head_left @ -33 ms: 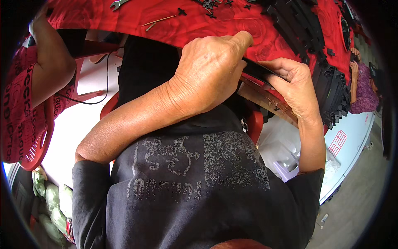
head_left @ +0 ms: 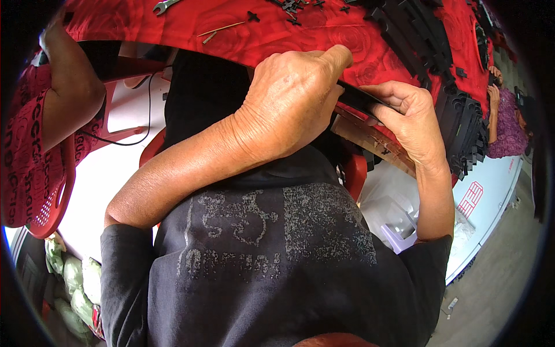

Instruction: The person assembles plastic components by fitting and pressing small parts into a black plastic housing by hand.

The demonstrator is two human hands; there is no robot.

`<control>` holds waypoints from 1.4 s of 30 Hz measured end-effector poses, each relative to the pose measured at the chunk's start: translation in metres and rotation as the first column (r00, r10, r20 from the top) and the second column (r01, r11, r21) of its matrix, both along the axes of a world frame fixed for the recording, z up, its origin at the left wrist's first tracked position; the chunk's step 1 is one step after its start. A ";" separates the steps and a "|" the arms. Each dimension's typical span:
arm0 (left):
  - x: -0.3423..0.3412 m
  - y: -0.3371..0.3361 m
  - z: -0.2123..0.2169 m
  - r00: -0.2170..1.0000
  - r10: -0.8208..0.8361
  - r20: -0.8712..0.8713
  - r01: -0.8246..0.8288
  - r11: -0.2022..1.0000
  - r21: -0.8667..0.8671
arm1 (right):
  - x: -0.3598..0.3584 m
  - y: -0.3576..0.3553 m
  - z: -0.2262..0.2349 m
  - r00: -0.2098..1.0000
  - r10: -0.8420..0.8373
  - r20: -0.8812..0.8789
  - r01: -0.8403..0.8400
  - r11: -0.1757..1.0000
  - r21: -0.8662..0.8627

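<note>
A long black strip [head_left: 359, 99] lies slantwise between my two hands, just over the near edge of the red table. My right hand [head_left: 413, 115] pinches it, thumb on the near side and fingers on the far side. My left hand [head_left: 298, 95] is closed at the strip's left end, its back turned up; most of its fingers and whatever lies under them are hidden. Beyond my right hand, several long black plastic parts [head_left: 407, 37] lie on the red cloth, and a stack of similar black pieces [head_left: 462, 124] sits at the right.
On the red tablecloth [head_left: 139, 26] are a metal wrench [head_left: 164, 7], thin sticks [head_left: 222, 29] and small black cross-shaped pieces [head_left: 253, 17]. A person [head_left: 63, 98] sits close at my left on a red chair [head_left: 55, 214]. Another person [head_left: 509, 124] is at the far right.
</note>
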State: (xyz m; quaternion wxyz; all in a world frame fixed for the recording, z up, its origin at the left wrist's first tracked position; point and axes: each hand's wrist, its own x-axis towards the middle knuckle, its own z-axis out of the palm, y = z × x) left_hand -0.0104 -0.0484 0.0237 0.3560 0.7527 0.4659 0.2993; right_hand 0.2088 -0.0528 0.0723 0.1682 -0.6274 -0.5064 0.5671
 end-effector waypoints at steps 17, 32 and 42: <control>-0.015 -0.001 0.001 0.996 0.032 0.080 -0.030 0.999 -0.023 | 0.002 0.002 0.004 0.999 0.040 0.006 -0.040 0.999 -0.012; -0.017 -0.016 0.004 0.988 -0.022 0.152 0.048 0.984 -0.171 | -0.002 -0.003 -0.003 1.000 -0.015 -0.016 0.014 0.999 -0.030; -0.018 -0.018 0.005 0.980 0.022 0.198 0.016 0.983 -0.185 | -0.002 -0.003 0.000 0.999 0.000 -0.039 -0.002 0.999 -0.047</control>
